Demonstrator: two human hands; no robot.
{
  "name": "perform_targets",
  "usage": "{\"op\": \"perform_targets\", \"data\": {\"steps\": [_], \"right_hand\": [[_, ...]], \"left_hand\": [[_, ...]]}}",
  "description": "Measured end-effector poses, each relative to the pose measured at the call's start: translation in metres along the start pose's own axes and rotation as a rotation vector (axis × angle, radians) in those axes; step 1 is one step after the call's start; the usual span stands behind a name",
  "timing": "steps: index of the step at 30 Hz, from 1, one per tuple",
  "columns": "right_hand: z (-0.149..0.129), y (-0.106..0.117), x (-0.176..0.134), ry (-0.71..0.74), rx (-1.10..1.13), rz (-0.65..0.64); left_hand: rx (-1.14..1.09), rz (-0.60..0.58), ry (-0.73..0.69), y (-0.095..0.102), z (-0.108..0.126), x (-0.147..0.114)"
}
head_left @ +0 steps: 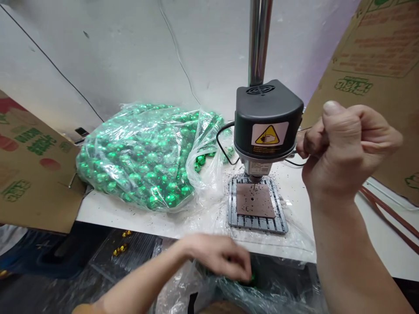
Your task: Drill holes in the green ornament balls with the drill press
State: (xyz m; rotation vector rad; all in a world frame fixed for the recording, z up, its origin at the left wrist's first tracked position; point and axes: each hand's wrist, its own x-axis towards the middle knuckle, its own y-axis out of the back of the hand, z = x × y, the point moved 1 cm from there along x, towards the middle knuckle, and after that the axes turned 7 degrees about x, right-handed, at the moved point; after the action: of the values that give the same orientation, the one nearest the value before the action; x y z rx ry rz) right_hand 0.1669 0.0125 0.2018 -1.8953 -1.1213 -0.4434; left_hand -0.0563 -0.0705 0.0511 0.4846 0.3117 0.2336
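Observation:
My right hand (348, 146) is closed in a fist beside the black drill press head (268, 115), wrapped round what looks like its lever, mostly hidden by the fingers. My left hand (221, 259), slightly blurred, is low in front of the table edge with its fingers curled down. A shiny green ball (253, 278) shows partly at its fingertips, above a clear plastic bag (271, 294). Under the drill chuck, a brown square plate (255, 200) with a small dark hole lies on the slotted grey base (233, 211).
A large clear bag of green faceted balls (140, 161) lies on the white table (176, 220) to the left. Cardboard boxes (32, 174) flank both sides. Dark shavings surround the base. Several gold balls (120, 250) lie below on the left. Brown straps (389, 213) are at right.

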Motion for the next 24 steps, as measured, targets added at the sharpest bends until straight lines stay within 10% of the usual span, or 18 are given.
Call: {"op": "perform_targets", "data": {"steps": [4,8,19,24], "right_hand": [[0.001,0.001,0.0,0.015,0.01,-0.005],[0.001,0.002,0.0,0.014,0.018,-0.011],[0.006,0.001,0.004,0.07,0.028,-0.03],[0.011,0.002,0.009,0.093,0.04,-0.044]], "left_hand": [[0.225,0.719,0.237,0.131,-0.004,-0.015],[0.715,0.782,0.918,0.184,-0.061,-0.015],[0.781,0.674,0.905,0.188,-0.087,-0.01],[0.695,1.1,0.525,0.164,-0.053,-0.024]]}}
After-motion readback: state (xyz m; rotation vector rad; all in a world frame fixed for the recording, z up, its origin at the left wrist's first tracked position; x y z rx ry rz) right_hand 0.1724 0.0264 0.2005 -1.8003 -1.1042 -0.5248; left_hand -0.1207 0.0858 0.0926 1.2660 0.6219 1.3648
